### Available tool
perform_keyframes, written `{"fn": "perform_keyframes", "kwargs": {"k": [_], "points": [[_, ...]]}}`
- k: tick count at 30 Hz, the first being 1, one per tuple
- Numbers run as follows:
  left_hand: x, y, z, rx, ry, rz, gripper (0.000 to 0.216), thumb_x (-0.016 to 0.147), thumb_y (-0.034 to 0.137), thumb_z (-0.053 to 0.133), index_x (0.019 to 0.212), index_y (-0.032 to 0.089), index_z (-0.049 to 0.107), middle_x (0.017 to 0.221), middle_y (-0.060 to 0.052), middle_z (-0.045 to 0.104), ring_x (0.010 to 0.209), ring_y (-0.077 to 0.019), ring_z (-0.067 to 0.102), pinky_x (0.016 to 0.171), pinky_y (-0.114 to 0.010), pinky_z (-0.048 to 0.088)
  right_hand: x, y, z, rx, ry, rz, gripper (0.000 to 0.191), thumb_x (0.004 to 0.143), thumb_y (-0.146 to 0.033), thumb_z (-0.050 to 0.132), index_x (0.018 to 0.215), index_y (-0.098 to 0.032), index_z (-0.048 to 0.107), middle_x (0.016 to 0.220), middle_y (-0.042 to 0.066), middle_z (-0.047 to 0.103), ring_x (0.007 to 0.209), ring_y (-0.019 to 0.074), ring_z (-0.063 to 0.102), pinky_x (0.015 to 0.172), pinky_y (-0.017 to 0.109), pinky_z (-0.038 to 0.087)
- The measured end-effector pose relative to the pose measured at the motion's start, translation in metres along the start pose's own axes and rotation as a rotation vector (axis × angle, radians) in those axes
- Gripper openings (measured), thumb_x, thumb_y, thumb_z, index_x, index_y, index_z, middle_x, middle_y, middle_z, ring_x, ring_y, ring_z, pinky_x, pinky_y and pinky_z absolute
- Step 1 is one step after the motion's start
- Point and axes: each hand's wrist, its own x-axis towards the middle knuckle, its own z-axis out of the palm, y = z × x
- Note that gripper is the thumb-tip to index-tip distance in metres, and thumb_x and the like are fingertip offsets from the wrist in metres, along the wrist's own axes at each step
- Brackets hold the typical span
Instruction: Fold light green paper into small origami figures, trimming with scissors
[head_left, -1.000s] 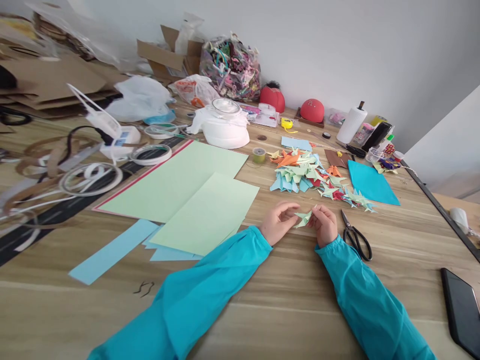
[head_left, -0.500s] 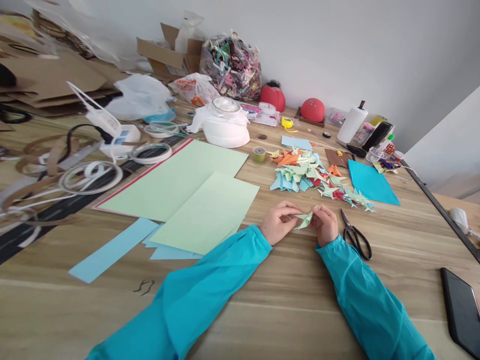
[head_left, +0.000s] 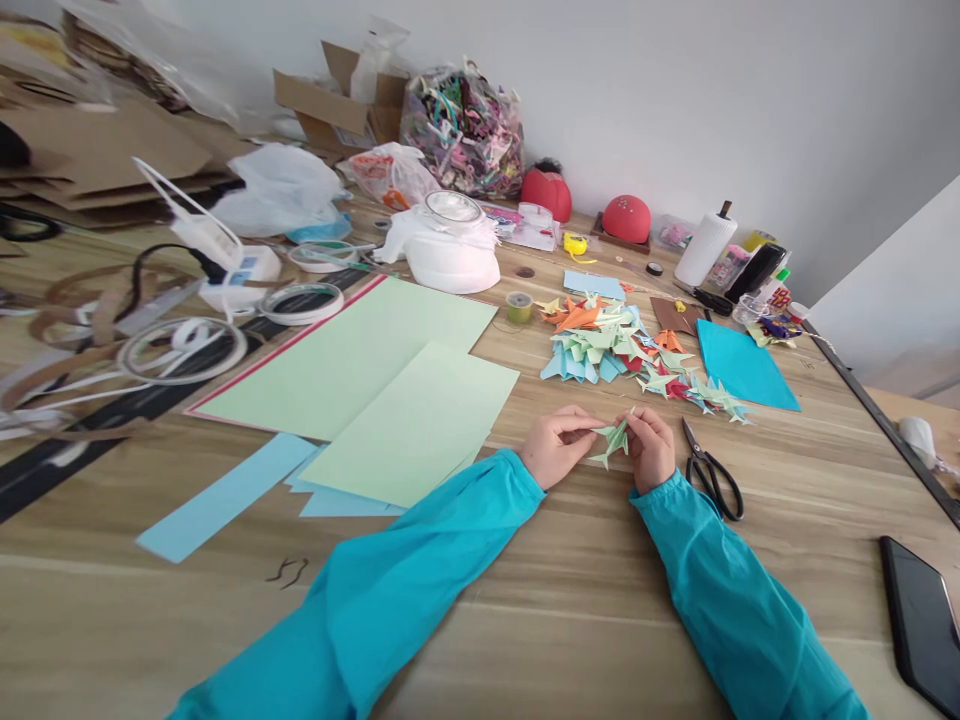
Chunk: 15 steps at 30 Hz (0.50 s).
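Note:
Between my two hands is a small pale green origami crane point(head_left: 615, 440), its pointed tips spread. My left hand point(head_left: 559, 447) pinches one tip of it from the left. On the other side, my right hand point(head_left: 651, 447) pinches it between thumb and forefinger. Black-handled scissors point(head_left: 711, 470) lie just right of my right hand, tips pointing away from me. Beyond the hands sits a heap of folded paper cranes point(head_left: 600, 345) in green, blue, orange and red. Which part of the crane each fingertip covers is hidden.
Left of my hands lie green paper sheets point(head_left: 420, 425) and a blue paper strip point(head_left: 225, 497). A thread spool point(head_left: 518, 308) and a turquoise sheet point(head_left: 746, 365) are farther back. At the right edge rests a phone point(head_left: 922, 620). Tape rolls point(head_left: 302, 304) and cables clutter the left.
The green crane has turned a little and shows more of its spread points below the fingers. Both hands stay in nearly the same place, still pinching it.

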Motion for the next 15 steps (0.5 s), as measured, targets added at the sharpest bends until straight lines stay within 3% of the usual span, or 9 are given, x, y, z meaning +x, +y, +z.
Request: {"fn": "perform_keyframes", "kwargs": {"k": [6, 15], "points": [[0.0011, -0.0023, -0.0006, -0.046, -0.007, -0.004, 0.019, 0.073, 0.014, 0.059, 0.086, 0.017, 0.071, 0.084, -0.005, 0.064, 0.079, -0.0159, 0.06, 0.068, -0.027, 0.05, 0.0004, 0.0021, -0.0017, 0.016, 0.023, 0.015, 0.021, 0.066, -0.038, 0.063, 0.066, -0.017, 0.06, 0.054, -0.003, 0.052, 0.042, 0.0089, 0.043, 0.036, 0.021, 0.033], [0.0017, -0.0065, 0.0, -0.206, -0.058, -0.07, 0.018, 0.073, 0.023, 0.063, 0.087, 0.018, 0.072, 0.082, -0.004, 0.062, 0.061, -0.011, 0.057, 0.054, -0.024, 0.049, 0.0002, 0.001, -0.0012, 0.067, 0.026, 0.044, 0.019, 0.064, -0.035, 0.063, 0.063, -0.017, 0.06, 0.055, -0.002, 0.053, 0.043, 0.0097, 0.046, 0.036, 0.021, 0.034]]}}
